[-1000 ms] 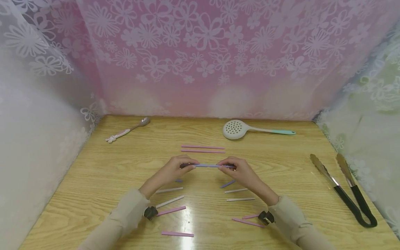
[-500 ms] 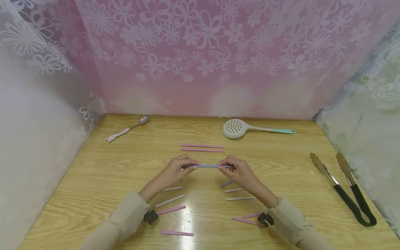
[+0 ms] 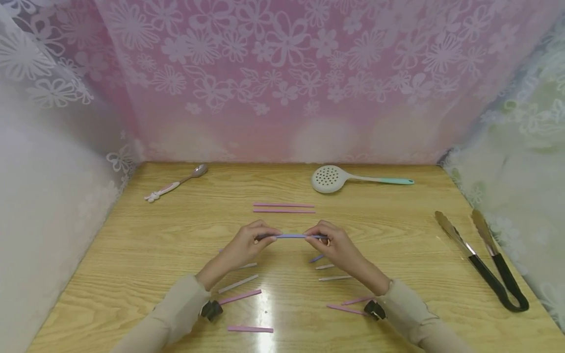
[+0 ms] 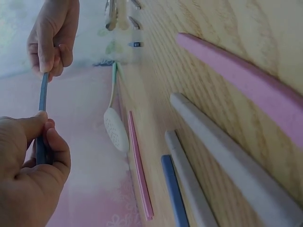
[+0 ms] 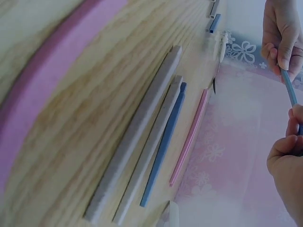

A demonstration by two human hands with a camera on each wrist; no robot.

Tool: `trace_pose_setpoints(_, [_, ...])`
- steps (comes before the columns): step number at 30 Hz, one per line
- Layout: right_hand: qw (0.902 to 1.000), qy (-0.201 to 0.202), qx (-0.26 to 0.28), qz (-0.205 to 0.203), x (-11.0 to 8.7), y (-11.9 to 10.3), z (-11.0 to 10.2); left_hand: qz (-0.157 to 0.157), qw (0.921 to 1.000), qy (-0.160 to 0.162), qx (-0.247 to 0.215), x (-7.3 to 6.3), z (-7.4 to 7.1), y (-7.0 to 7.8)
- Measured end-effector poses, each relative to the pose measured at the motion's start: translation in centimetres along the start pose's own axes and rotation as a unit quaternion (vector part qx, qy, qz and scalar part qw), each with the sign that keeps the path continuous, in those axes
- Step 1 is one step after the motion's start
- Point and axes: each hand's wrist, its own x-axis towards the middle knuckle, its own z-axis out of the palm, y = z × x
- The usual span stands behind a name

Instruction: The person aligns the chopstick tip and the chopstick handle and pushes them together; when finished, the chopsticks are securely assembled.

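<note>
Between my two hands a slim blue stick [image 3: 291, 236] is held level above the wooden table [image 3: 176, 235]. My left hand [image 3: 247, 241] pinches its left end between thumb and fingers. The right end is gripped the same way by my right hand [image 3: 337, 243]. Both ends are partly hidden inside the fingers. In the left wrist view the stick [image 4: 43, 97] runs straight from one hand to the other. Beyond the hands lie two parallel pink sticks [image 3: 284, 211]. Below the right hand rests another blue stick [image 3: 317, 258], and a further blue stick [image 4: 174, 189] shows in the left wrist view.
White sticks [image 3: 238, 284] and pink sticks [image 3: 250, 329] lie in two groups near my forearms. A spoon [image 3: 176, 184] is at the back left, a slotted skimmer [image 3: 328, 179] at the back. Black-handled tongs [image 3: 494, 279] lie at the right. Patterned cloth [image 3: 282, 98] walls the table's back.
Both hands keep their hold on the blue stick, with barely any movement. The head view has shifted slightly.
</note>
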Motion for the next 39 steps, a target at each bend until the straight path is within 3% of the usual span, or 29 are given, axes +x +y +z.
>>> trace_pose_setpoints(4, [0.9998, -0.018, -0.003, 0.007, 0.2, 0.0, -0.3, -0.001, 1.0000, -0.006, 0.003, 0.2, -0.3, -0.2])
trace_pose_setpoints(11, [0.9970, -0.060, 0.014, 0.046, 0.3, 0.2, -0.9, -0.035, 0.9992, -0.017, 0.013, 0.4, -0.8, -0.4])
trace_pose_setpoints(16, [0.9958, -0.063, 0.000, 0.066, 0.3, 0.6, -1.0, -0.053, 0.9983, -0.024, 0.001, 0.4, -1.2, -1.1])
trace_pose_setpoints(23, [0.9936, -0.030, -0.055, 0.095, 0.6, 1.2, -0.9, -0.107, 0.9942, 0.003, 0.012, 0.1, -1.9, -2.3])
trace_pose_setpoints(32, [0.9872, -0.041, -0.082, 0.131, 1.2, 2.4, -0.8, -0.139, 0.9888, 0.035, 0.042, -0.1, -2.6, -3.0])
trace_pose_setpoints(39, [0.9844, -0.063, -0.094, 0.135, 1.9, 3.7, -0.8, -0.132, 0.9891, 0.031, 0.058, 0.6, -3.0, -4.1])
